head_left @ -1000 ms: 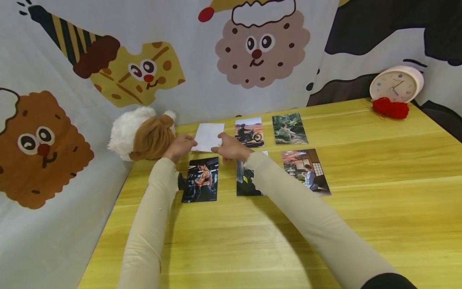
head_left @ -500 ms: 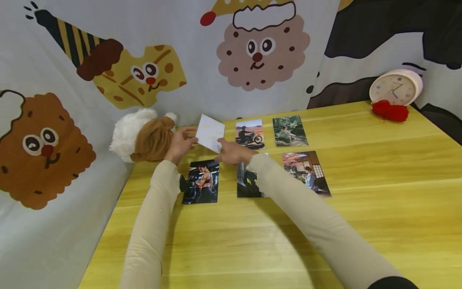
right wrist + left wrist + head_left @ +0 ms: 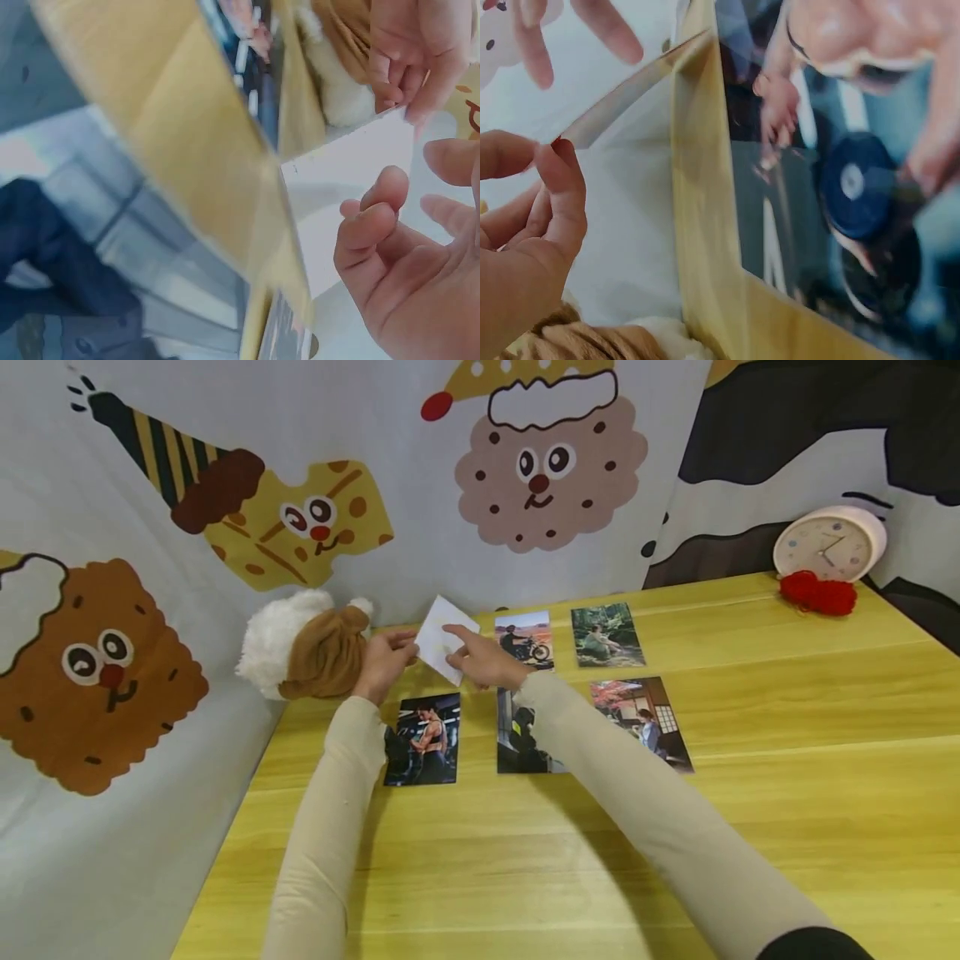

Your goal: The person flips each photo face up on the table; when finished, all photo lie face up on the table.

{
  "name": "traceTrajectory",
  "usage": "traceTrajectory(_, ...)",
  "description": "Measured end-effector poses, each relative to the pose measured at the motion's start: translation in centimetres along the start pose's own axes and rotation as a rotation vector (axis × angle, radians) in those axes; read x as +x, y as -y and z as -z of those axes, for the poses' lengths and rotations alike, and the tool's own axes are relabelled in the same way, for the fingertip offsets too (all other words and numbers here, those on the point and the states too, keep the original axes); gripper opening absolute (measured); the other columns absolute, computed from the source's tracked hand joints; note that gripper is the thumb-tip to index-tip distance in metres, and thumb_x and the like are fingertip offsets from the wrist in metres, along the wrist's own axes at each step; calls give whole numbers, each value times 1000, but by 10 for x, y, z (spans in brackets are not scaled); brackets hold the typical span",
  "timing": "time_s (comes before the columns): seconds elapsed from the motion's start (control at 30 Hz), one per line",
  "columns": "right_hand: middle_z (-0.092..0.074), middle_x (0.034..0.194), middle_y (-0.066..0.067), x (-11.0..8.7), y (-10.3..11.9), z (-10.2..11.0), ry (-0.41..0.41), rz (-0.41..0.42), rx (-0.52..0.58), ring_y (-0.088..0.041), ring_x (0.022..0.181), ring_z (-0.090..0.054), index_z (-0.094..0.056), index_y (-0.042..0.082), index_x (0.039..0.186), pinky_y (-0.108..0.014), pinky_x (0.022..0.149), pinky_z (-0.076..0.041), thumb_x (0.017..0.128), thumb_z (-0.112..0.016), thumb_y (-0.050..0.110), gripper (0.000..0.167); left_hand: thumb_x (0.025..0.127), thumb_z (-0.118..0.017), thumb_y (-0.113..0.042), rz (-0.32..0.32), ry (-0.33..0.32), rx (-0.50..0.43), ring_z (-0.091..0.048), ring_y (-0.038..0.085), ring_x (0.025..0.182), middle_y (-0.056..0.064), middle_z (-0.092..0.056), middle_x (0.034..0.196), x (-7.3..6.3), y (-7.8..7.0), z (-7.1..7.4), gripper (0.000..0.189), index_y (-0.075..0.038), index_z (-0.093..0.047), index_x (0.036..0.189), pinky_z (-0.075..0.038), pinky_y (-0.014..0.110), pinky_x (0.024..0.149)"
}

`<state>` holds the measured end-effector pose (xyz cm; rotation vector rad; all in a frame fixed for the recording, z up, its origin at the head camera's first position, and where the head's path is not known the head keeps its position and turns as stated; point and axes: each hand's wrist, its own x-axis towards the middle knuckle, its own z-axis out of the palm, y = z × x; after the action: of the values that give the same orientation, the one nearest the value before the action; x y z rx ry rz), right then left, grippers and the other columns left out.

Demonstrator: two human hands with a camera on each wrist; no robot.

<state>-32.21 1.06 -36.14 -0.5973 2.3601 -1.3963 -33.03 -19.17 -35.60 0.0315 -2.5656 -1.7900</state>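
Note:
A white card [image 3: 437, 628], its blank side up in the head view, is tilted above the far part of the table. My left hand [image 3: 384, 664] pinches its left corner between thumb and finger, clearly seen in the left wrist view where the card [image 3: 622, 94] appears edge-on. Over the card's right side is my right hand [image 3: 489, 662]; its thumb stands apart from loosely bent fingers in the right wrist view, gripping nothing. Below the card lies a gym photo [image 3: 427, 743]. A motorcycle photo [image 3: 525, 639] is just beyond my right hand, and my right forearm partly covers another photo [image 3: 513, 747].
Further right lie a forest photo [image 3: 607, 635] and a photo of a seated person in a garden [image 3: 648, 731]. A brown-and-white plush toy [image 3: 322, 647] sits beside my left hand. Red yarn [image 3: 817, 593] and a round clock [image 3: 828, 547] occupy the table's [image 3: 787, 693] far right corner.
The white card has turned from nearly straight to a diagonal, tilted pose. My right hand, earlier holding its right edge, has let go and its fingers now hover over the card.

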Motion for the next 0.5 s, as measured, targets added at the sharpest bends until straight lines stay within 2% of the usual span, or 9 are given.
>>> traceTrajectory(0.13, -57, 142, -17, 3, 3, 1, -37, -19, 80, -16, 46, -40, -20, 27, 161, -43, 54, -43, 108, -46, 27, 60, 100, -53, -2, -32, -15, -63, -61, 6, 79, 27, -60, 125, -3, -5, -5, 37, 9, -57, 135, -56, 16, 75)
traceTrajectory(0.23, -56, 144, -16, 3, 5, 2, -66, -27, 106, -16, 46, -40, -23, 26, 161, -41, 53, -42, 107, -46, 29, 58, 100, -54, -3, -58, -23, -56, -63, 9, 84, 27, -62, 128, -7, -9, -8, 36, 7, -60, 134, -56, 15, 75)
traceTrajectory(0.4, -55, 146, -15, 4, 9, 3, -110, -17, 133, -12, 44, -38, -26, 26, 160, -43, 56, -45, 108, -45, 32, 56, 101, -55, -7, -117, -12, -9, -64, 18, 100, 22, -63, 128, -12, -18, -15, 35, 1, -62, 134, -59, 26, 86)
traceTrajectory(0.5, -53, 146, -15, 4, 10, 4, -135, -5, 166, -12, 44, -38, -25, 25, 160, -39, 55, -45, 108, -43, 32, 55, 101, -56, -10, -167, -1, 51, -63, 25, 108, 21, -64, 128, -15, -25, -20, 35, -2, -63, 135, -59, 34, 90)
